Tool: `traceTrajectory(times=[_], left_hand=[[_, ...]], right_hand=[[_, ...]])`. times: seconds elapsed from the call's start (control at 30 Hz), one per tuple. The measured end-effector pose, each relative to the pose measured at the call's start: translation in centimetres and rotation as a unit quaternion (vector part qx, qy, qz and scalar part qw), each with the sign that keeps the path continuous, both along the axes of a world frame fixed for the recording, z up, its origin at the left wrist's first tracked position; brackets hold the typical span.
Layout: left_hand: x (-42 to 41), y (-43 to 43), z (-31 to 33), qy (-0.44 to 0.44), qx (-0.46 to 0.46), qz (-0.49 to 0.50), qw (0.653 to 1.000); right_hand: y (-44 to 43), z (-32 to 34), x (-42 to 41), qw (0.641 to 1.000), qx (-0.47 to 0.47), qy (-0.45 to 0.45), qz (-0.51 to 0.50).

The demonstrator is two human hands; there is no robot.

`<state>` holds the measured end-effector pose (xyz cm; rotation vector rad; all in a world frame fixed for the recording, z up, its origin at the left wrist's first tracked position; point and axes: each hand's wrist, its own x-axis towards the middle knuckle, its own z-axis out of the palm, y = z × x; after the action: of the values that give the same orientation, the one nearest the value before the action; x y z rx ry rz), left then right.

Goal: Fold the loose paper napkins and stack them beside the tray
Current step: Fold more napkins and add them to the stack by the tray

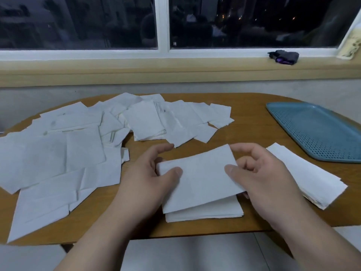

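We see both hands at work on one white napkin (201,180) near the front edge of the wooden table (250,118). The left hand (148,177) grips the napkin's left end. Its thumb lies on top of the paper, the other fingers are curled behind and beneath it, and the forefinger reaches along the far edge. The right hand (263,173) pinches the right end in much the same way, with the thumb pressed on the top face and the remaining fingers curled narrowly just past the paper's right edge. Between the two thumbs the napkin is folded over on itself. Its upper flap is raised off the lower layers, which lie flat on the table on the near side of the thumbs.

Just to the right of the right hand's knuckles, we find a stack (312,178) of folded napkins lying on the table. It sits just beside the near rim of the blue perforated tray (316,132), with a strip of bare table showing between them. The tray lies beyond and to the right of the right fingers, apart from them.

Beyond the left fingertips and away to their left, the loose napkins (64,149) lie in an untidy, overlapping spread over much of that side of the table. The nearest of them reach just past the left forefinger.

Far beyond both hands, a dark bundle (283,56) rests on the window sill (136,69) under the dark window (78,22).
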<state>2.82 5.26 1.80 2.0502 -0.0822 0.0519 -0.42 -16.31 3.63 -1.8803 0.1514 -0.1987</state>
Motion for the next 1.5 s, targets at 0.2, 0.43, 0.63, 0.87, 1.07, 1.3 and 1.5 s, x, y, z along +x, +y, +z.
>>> traceTrajectory(times=[0.2,0.43,0.63,0.87,1.07,1.3,1.5], left_hand=[[0.7,-0.5,-0.5,0.023,0.094,0.014,0.995],[1.0,-0.6,-0.9,0.023,0.147,-0.017,0.989],[0.5,-0.6,-1.4,0.002,0.245,-0.041,0.969],[-0.1,0.1,-1.5,-0.053,0.248,-0.032,0.967],[-0.8,0.8,-1.1,-0.04,0.225,-0.029,0.973],[-1.0,0.7,-0.8,-0.03,0.223,-0.042,0.974],[-1.0,-0.2,-0.8,-0.017,0.218,-0.06,0.974]], right_hand=[[-0.9,-2.3,0.3,0.986,-0.16,0.037,0.025],[-1.0,-3.0,-0.1,0.954,-0.295,0.036,0.029],[-1.1,-3.2,0.0,0.903,-0.425,0.036,0.043],[-0.3,-2.7,1.9,0.883,-0.458,-0.008,0.102],[0.9,-2.9,3.1,0.853,-0.502,0.022,0.145],[0.8,-2.0,2.7,0.861,-0.491,0.073,0.108],[-0.6,-1.8,2.0,0.876,-0.47,0.086,0.058]])
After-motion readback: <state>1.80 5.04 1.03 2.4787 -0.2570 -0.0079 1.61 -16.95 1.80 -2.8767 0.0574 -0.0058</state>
